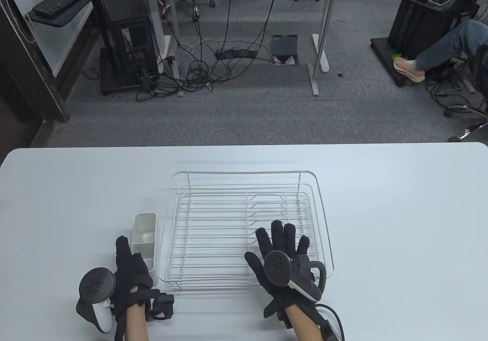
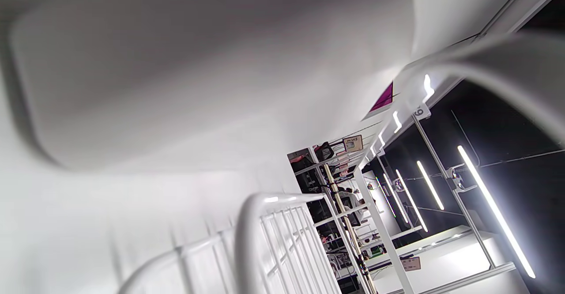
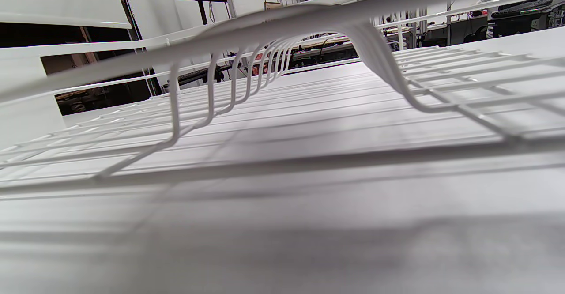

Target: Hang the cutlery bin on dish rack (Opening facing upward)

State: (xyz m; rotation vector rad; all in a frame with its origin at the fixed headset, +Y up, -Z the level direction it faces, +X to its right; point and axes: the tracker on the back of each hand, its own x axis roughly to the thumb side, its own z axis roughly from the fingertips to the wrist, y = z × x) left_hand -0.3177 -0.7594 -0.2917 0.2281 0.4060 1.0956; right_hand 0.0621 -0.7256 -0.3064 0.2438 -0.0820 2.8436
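Observation:
The white cutlery bin (image 1: 145,236) stands upright with its opening facing up, right beside the left rim of the white wire dish rack (image 1: 248,188). I cannot tell whether it hangs on the rim or stands on the table. My left hand (image 1: 127,259) holds the bin at its near left side; the thumb is hidden. In the left wrist view the bin's wall (image 2: 198,64) fills the frame above the rack's rim (image 2: 247,223). My right hand (image 1: 284,242) lies flat with fingers spread on the rack's near right part. The right wrist view looks along the rack's wires (image 3: 282,24).
The white table (image 1: 400,223) reaches to both sides of the rack. Its far edge (image 1: 244,145) lies just behind the rack. Beyond it are a grey floor, desk legs, cables and a seated person's leg at the far right.

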